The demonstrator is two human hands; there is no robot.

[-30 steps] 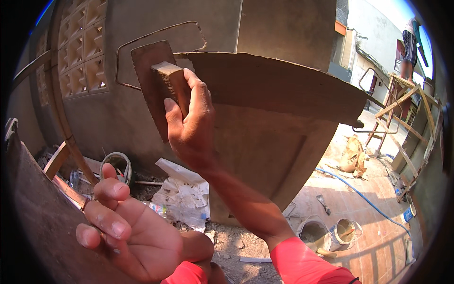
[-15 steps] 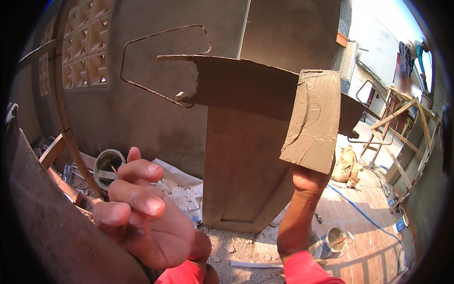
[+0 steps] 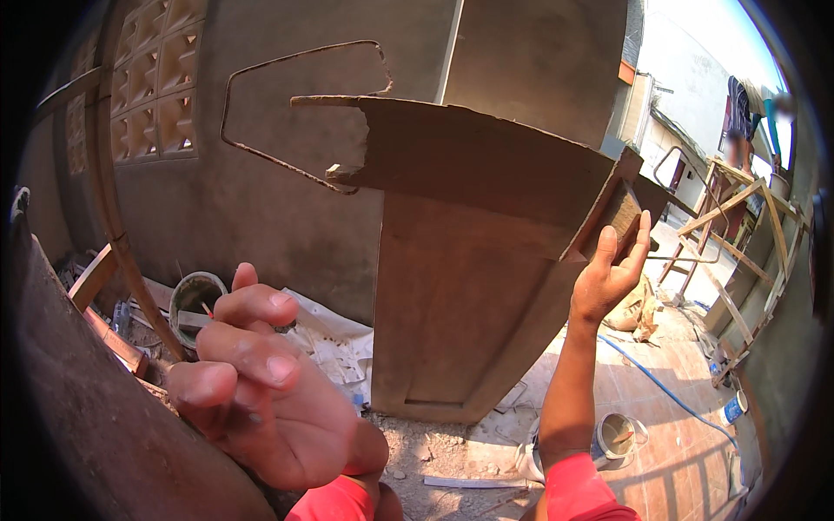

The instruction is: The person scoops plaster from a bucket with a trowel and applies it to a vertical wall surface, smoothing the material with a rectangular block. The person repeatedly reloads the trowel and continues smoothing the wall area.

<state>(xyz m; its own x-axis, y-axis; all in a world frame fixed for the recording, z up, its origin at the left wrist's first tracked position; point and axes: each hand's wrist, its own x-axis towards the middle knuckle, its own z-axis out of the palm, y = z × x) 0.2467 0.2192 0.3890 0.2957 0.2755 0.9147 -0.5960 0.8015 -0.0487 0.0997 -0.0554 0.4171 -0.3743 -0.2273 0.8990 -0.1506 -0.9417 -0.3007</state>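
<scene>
My right hand (image 3: 608, 282) grips a wooden plastering float (image 3: 598, 208), its thumb and fingers at the back by the handle. The float stands tilted on edge against the right part of a grey-brown plastered ledge (image 3: 469, 161). Whether its whole face touches the plaster is hidden. A bent rusty metal rod (image 3: 225, 108) sticks out around the ledge's ragged left end, and a similar rod shows at its right end. My left hand (image 3: 274, 391) hangs in the near left, palm turned up, with loosely curled fingers apart and nothing in them.
Below the ledge stands a plastered pillar (image 3: 452, 321). Buckets stand on the ground, one (image 3: 193, 300) at left and another (image 3: 615, 438) at right. A blue hose (image 3: 669, 395) crosses the tiles. Wooden trestles (image 3: 738, 204) and a person (image 3: 740, 108) are at far right.
The float has gone from upright with its mortar-smeared face showing to tilted against the ledge, farther right. My right hand has risen and turned with it. The left hand has barely moved.
</scene>
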